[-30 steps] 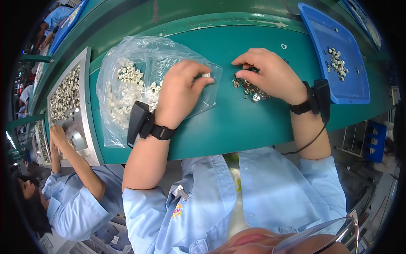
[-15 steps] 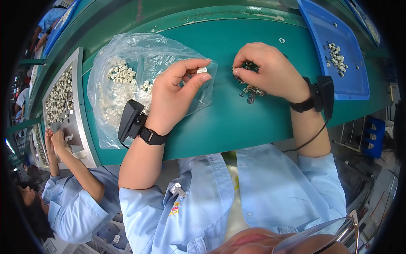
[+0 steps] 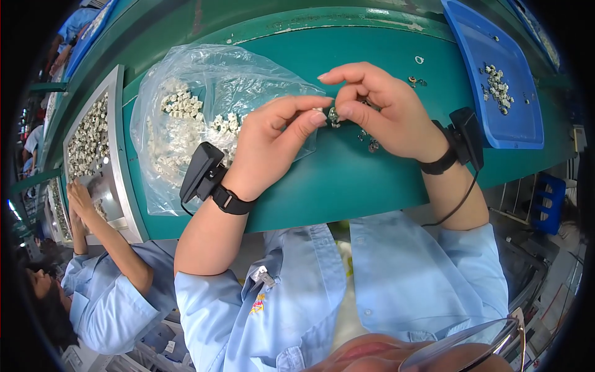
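Note:
My left hand [image 3: 273,139] pinches a small white part [image 3: 318,110] between thumb and forefinger, mostly hidden by the fingertips. Close against it, my right hand [image 3: 390,115] has thumb and a finger closed on a small shiny metal piece [image 3: 334,118], its forefinger stretched out above. The two pieces nearly meet; whether they touch I cannot tell. Beneath my right hand lies a pile of small metal pieces [image 3: 373,146], partly covered by it. A clear plastic bag [image 3: 211,65] holding many white parts [image 3: 181,105] spreads behind and left of my left hand.
At the far right a blue tray [image 3: 517,135] holds a small heap of white parts [image 3: 498,87]. A white ring [image 3: 419,60] and a few metal bits [image 3: 417,81] lie on the green table [image 3: 297,198]. On the left, a co-worker's hands [image 3: 79,199] work over a metal-framed tray [image 3: 127,186].
My right hand has lifted off the pile with a metal piece and moved left. My left hand has shifted right and slightly nearer, so the fingertips are now close together.

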`<state>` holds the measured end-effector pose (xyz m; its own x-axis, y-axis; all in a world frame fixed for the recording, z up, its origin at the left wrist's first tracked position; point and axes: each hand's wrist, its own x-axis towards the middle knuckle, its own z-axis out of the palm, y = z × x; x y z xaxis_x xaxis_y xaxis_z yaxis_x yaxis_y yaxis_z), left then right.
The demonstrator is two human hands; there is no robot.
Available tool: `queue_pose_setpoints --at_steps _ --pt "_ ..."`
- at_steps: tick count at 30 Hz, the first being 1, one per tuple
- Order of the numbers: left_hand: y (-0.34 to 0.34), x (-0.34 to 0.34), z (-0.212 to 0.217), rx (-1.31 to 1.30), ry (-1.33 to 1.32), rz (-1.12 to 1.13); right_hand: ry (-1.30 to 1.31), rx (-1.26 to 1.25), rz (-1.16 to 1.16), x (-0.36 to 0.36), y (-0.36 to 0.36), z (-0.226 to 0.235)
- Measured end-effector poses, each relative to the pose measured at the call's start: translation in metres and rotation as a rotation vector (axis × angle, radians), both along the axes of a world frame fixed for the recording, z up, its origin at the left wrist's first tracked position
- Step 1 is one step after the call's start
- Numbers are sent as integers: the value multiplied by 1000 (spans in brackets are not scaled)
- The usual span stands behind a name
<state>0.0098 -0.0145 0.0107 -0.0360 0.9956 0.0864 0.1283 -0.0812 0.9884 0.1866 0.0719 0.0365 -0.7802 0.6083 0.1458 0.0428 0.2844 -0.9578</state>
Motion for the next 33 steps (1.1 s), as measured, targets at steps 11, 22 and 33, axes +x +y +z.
queue_pose_setpoints --at_steps 11,22,33 --pt "-1 4 6 209 94 51 279 -306 -88 -9 -10 -9" --pt "-5 -1 5 113 -92 33 202 -338 41 -10 -12 -11" --pt "-1 -4 -6 150 -470 -205 105 366 -47 -8 -7 -14"
